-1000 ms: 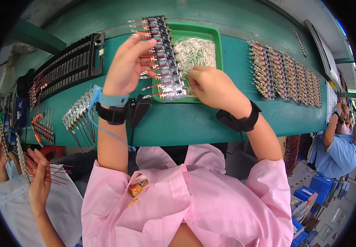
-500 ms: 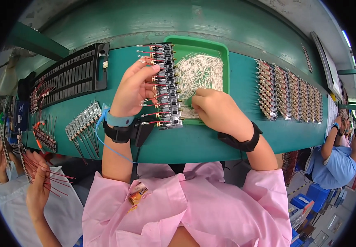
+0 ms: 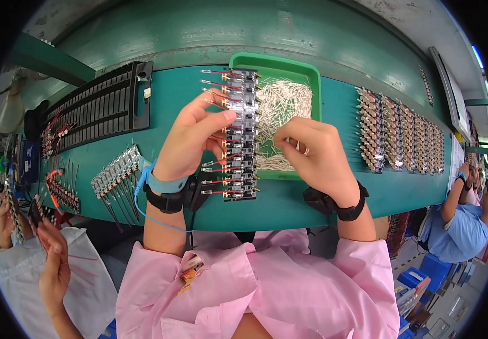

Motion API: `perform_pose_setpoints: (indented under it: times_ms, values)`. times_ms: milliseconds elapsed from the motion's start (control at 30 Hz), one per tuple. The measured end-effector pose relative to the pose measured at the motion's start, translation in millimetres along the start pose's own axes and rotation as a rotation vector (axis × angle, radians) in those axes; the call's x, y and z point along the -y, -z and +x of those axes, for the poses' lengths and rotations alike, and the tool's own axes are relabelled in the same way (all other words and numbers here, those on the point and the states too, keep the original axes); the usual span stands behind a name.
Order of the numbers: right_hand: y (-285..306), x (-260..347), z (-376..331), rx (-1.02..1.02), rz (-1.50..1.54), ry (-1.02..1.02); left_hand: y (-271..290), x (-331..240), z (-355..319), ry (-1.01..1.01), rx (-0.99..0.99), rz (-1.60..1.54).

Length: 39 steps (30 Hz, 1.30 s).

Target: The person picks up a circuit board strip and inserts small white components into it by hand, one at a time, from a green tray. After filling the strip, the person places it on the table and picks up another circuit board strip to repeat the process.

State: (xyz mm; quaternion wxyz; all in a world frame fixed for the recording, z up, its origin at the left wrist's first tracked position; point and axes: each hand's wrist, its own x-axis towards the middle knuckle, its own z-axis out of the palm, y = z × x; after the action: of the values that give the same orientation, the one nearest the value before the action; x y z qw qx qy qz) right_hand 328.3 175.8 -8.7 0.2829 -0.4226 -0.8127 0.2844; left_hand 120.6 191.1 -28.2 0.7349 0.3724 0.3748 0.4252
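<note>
My left hand [image 3: 193, 133] is closed on a long strip of small black circuit boards [image 3: 240, 135], thumb on its front face. Short red wires with clear tips stick out along the strip's left edge, and small brass-coloured parts line its right edge. Behind it lies a green tray [image 3: 317, 85] with a heap of thin white and silver pin-like pieces [image 3: 286, 104]. Over the tray's front right part hovers my right hand [image 3: 314, 150], fingers bent and thumb drawn toward the index finger. Whatever its fingertips hold is too small to make out.
On the green table's right stand several rows of assembled board strips [image 3: 399, 133]. A black slotted rack [image 3: 103, 107] lies at the back left, with a wired board strip [image 3: 117, 169] before it. A blue cord [image 3: 162, 223] runs from my left wristband. A co-worker's hand [image 3: 55, 263] is at lower left.
My right hand has lifted from the heap of pieces and shifted right and slightly nearer. The board strip in my left hand has moved right and toward me.
</note>
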Motion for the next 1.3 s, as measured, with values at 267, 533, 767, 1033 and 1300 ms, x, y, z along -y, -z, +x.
perform_pose_setpoints:
  times_ms: [267, 533, 767, 1033, 1300]
  values:
    - [7.4, 3.6, 7.9, -0.261, 0.033, -0.056, 0.7, -1.5, -2.9, 0.088, 0.104, 0.162]
    - [6.3, 3.0, 10.3, -0.283, 0.195, -0.187, -0.9, -2.0, -4.2, 0.140, 0.153, 0.216]
    - [8.2, 1.7, 11.2, -0.273, 0.193, -0.197, -1.6, -4.7, -6.7, 0.172, 0.208, 0.246]
    - [8.8, -0.5, 11.3, -0.291, 0.185, -0.190, -2.6, -6.3, -6.7, 0.205, 0.207, 0.261]
    - [10.1, -0.4, 11.2, -0.310, 0.206, -0.205, -2.0, -6.6, -6.4, 0.203, 0.231, 0.253]
